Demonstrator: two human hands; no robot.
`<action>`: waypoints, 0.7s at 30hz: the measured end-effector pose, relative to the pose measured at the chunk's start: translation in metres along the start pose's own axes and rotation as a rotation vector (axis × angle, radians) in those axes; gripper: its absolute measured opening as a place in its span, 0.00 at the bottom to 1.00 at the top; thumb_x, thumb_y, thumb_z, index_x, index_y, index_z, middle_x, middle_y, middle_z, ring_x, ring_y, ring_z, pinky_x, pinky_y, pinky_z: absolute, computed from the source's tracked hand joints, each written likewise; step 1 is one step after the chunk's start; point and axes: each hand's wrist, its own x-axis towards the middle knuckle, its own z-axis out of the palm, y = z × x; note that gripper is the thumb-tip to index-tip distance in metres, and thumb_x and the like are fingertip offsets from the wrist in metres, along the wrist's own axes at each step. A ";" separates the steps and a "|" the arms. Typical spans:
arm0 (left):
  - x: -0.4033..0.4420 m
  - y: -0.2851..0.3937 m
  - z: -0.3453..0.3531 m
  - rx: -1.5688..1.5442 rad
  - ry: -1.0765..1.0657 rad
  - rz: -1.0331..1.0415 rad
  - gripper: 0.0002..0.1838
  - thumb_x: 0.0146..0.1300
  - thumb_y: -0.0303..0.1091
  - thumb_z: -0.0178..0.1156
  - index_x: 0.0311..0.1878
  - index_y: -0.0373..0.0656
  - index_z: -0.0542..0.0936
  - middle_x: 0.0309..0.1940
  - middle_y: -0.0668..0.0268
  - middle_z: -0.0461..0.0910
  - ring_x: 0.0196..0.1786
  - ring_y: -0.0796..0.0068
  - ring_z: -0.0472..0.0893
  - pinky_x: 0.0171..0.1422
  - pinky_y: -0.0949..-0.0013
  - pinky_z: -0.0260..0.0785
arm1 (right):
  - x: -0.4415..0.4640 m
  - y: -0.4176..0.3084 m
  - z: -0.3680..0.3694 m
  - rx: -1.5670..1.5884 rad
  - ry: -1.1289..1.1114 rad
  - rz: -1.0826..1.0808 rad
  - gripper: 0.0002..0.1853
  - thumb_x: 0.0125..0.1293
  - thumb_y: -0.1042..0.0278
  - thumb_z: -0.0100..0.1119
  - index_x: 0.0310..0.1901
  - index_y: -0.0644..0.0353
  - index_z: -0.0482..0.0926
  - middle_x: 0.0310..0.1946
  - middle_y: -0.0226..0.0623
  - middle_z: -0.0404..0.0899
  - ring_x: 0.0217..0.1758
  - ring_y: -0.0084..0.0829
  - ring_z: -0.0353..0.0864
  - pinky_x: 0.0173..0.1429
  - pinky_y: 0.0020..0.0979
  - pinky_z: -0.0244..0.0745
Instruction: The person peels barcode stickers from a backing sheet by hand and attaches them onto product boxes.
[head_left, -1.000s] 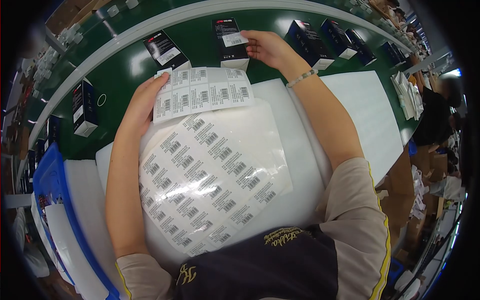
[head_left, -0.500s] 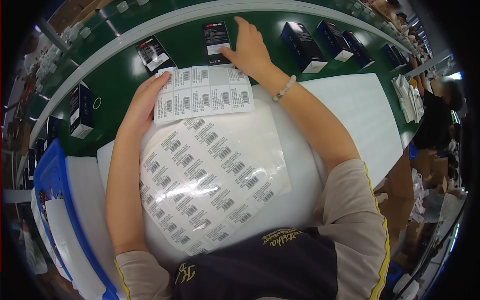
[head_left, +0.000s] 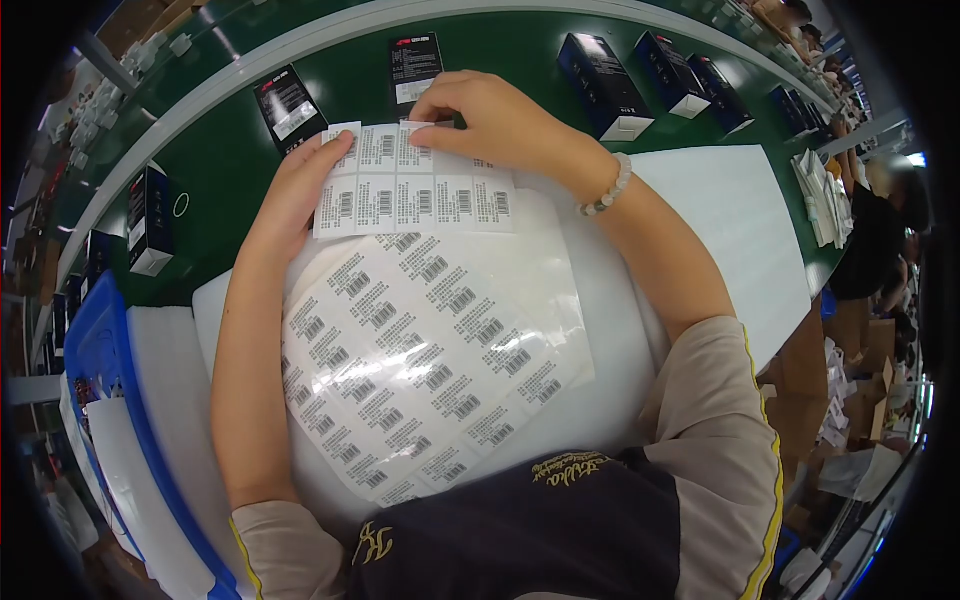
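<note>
A small sheet of white barcode labels [head_left: 420, 205] is held up in front of me. My left hand [head_left: 300, 185] grips its upper left corner, thumb on top. My right hand [head_left: 480, 115] is closed in a pinch at the sheet's top edge, its thumb on a barcode label [head_left: 415, 150]; the fingertips behind are partly hidden. Beneath lies a larger stack of barcode label sheets [head_left: 400, 350], glossy and turned at an angle. Just beyond my hands stand a dark printed box [head_left: 413, 65] and another dark box [head_left: 290, 105], both with a white label area.
More dark boxes [head_left: 605, 85] stand along the green belt [head_left: 520, 50] to the right, and one box [head_left: 150, 220] is at the left. A blue tray [head_left: 130, 390] sits at my left. White foam sheeting [head_left: 700, 220] lies under my arms. A person [head_left: 870, 240] is at far right.
My right hand has come down and left from beside the box to the sheet's top edge, its fingers closing on a label. The boxes on the belt have shifted slightly left.
</note>
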 end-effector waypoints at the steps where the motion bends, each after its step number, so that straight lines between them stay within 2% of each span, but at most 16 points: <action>1: 0.001 -0.001 0.000 0.007 0.005 0.008 0.18 0.65 0.41 0.55 0.49 0.34 0.75 0.39 0.58 0.80 0.36 0.79 0.80 0.38 0.80 0.72 | 0.001 0.001 -0.001 -0.025 0.043 -0.040 0.09 0.61 0.64 0.60 0.37 0.61 0.81 0.35 0.33 0.80 0.31 0.24 0.74 0.37 0.23 0.70; 5: 0.007 -0.001 -0.003 0.040 0.009 0.040 0.18 0.65 0.41 0.55 0.48 0.35 0.76 0.39 0.59 0.80 0.38 0.78 0.79 0.41 0.79 0.71 | 0.003 0.005 -0.011 -0.107 0.187 -0.155 0.09 0.60 0.65 0.59 0.34 0.61 0.82 0.30 0.31 0.81 0.27 0.22 0.73 0.33 0.22 0.70; 9: 0.008 -0.007 -0.005 0.029 0.020 0.065 0.18 0.65 0.42 0.55 0.48 0.36 0.77 0.40 0.59 0.80 0.41 0.77 0.79 0.47 0.77 0.69 | 0.001 0.014 -0.036 0.365 0.100 0.231 0.09 0.61 0.62 0.61 0.37 0.59 0.82 0.34 0.30 0.81 0.33 0.21 0.75 0.40 0.22 0.68; 12: 0.002 -0.005 0.002 0.049 0.037 0.037 0.18 0.65 0.42 0.55 0.49 0.36 0.77 0.40 0.59 0.80 0.41 0.77 0.79 0.48 0.77 0.69 | -0.006 0.035 -0.067 0.447 0.184 0.456 0.11 0.62 0.59 0.59 0.39 0.56 0.81 0.33 0.29 0.80 0.33 0.18 0.74 0.38 0.16 0.65; 14: 0.000 0.002 0.007 0.085 0.061 0.029 0.18 0.65 0.42 0.55 0.49 0.36 0.77 0.40 0.60 0.80 0.42 0.77 0.78 0.49 0.77 0.68 | -0.027 0.084 -0.082 0.656 0.320 0.577 0.13 0.62 0.58 0.60 0.41 0.58 0.80 0.35 0.31 0.79 0.33 0.19 0.74 0.38 0.16 0.66; 16: -0.001 0.005 0.004 0.085 0.064 0.035 0.19 0.65 0.42 0.55 0.49 0.36 0.77 0.40 0.60 0.80 0.42 0.77 0.78 0.49 0.77 0.68 | -0.049 0.107 -0.099 0.741 0.386 0.803 0.15 0.61 0.58 0.62 0.43 0.60 0.79 0.36 0.32 0.78 0.33 0.20 0.73 0.38 0.18 0.67; 21: 0.004 -0.004 0.003 0.076 0.050 0.018 0.19 0.65 0.42 0.55 0.49 0.35 0.77 0.40 0.60 0.80 0.42 0.78 0.78 0.49 0.77 0.68 | -0.080 0.135 -0.115 0.806 0.395 0.948 0.15 0.58 0.58 0.65 0.40 0.62 0.79 0.35 0.32 0.77 0.32 0.21 0.72 0.39 0.20 0.70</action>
